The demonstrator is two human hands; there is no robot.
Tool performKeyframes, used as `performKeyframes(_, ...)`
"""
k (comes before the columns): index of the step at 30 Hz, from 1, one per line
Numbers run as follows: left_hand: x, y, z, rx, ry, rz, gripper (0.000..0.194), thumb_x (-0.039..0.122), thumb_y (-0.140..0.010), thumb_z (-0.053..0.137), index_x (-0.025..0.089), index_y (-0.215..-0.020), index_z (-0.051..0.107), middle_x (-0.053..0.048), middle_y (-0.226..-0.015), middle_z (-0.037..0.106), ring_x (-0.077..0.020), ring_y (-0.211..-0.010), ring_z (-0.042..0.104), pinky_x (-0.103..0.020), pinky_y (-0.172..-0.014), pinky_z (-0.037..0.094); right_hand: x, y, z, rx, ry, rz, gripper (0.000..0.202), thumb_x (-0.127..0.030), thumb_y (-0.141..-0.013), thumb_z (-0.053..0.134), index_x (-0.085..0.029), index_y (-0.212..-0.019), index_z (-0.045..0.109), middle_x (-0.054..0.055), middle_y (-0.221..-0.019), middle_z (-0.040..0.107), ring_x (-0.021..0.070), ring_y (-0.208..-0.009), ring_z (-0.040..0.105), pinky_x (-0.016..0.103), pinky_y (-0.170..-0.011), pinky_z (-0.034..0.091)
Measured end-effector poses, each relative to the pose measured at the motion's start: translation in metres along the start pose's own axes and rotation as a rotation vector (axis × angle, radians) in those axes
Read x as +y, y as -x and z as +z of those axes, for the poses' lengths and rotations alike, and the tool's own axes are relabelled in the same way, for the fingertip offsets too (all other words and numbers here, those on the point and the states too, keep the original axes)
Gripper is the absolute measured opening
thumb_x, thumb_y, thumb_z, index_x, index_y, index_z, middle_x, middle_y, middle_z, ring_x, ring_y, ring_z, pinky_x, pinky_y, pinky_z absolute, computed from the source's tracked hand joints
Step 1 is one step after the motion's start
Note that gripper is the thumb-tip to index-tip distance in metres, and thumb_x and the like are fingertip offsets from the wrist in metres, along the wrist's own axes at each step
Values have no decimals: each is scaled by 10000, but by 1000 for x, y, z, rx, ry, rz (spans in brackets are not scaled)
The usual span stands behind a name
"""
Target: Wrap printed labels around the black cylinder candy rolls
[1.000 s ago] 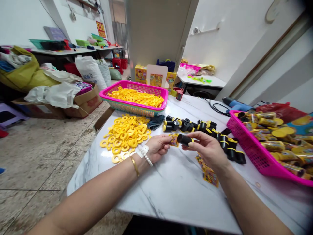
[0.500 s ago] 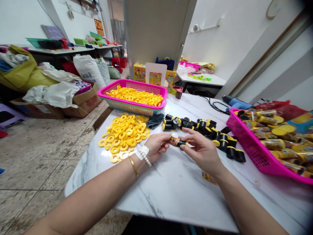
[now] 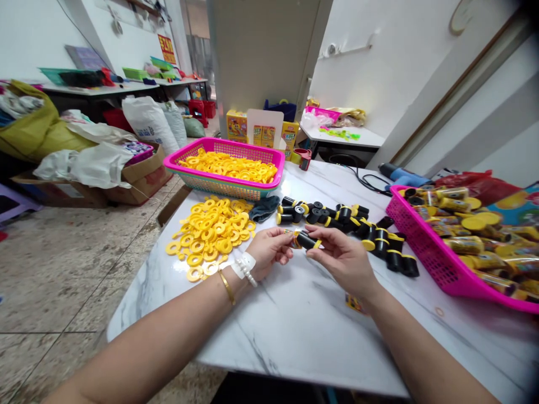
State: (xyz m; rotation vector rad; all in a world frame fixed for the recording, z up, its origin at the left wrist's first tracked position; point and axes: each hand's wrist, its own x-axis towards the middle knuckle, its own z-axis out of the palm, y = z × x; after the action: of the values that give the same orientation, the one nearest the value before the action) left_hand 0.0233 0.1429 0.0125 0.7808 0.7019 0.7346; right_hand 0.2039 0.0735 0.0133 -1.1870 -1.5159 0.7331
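Observation:
Between my hands, above the marble-patterned table (image 3: 269,314), is a small black cylinder (image 3: 306,240) with a yellow rim at its right end. My left hand (image 3: 269,251) pinches a printed label (image 3: 295,240) at the cylinder's left end. With thumb and fingers, my right hand (image 3: 343,259) grips the yellow-rimmed end. The label seems to lie against the black side; how much of it is stuck on I cannot tell. Several like black cylinders (image 3: 381,247) lie just beyond my right hand. Left of my left hand spreads a pile of yellow rings (image 3: 214,227).
A pink basket (image 3: 278,174) of yellow rings stands at the back left. On the right, another pink basket (image 3: 438,264) holds labelled cylinders. A dark cloth (image 3: 264,208), a blue heat gun (image 3: 402,175), a tape roll (image 3: 303,159) and printed stickers (image 3: 354,303) lie on the table.
The black cylinder has turned, so more of its black side shows and less of the label. Both hands keep hold; the whole view has shifted slightly.

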Motion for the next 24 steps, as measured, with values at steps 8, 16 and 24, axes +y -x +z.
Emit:
performKeyframes(8,7,-7,-6,63,111,-42,31,60,-820,659,36,-801,666,-76,-760,656,-9,-462,461,-117,-363,269,-6,-3,-7,41,-62,85,296,-305,-796,773,-229,-1074,702,66,-1143,709,229,-1049,678,387,-945,569)
performKeyframes(16,9,-5,-1,59,281,-128,67,25,-848,599,64,-808,634,-29,-704,592,-5,-436,410,-110,-337,242,-2,-6,-1,125,-95,176,330,-355,-743,808,-223,-1030,715,56,-977,757,221,-896,719,373,-818,612)
performKeyframes(24,5,-2,0,13,182,-78,123,103,-844,611,76,-726,627,-54,-716,635,-26,-444,456,-142,-350,264,0,2,4,25,-46,165,319,-358,-797,761,-224,-1053,626,107,-1318,624,211,-908,719,385,-819,623)
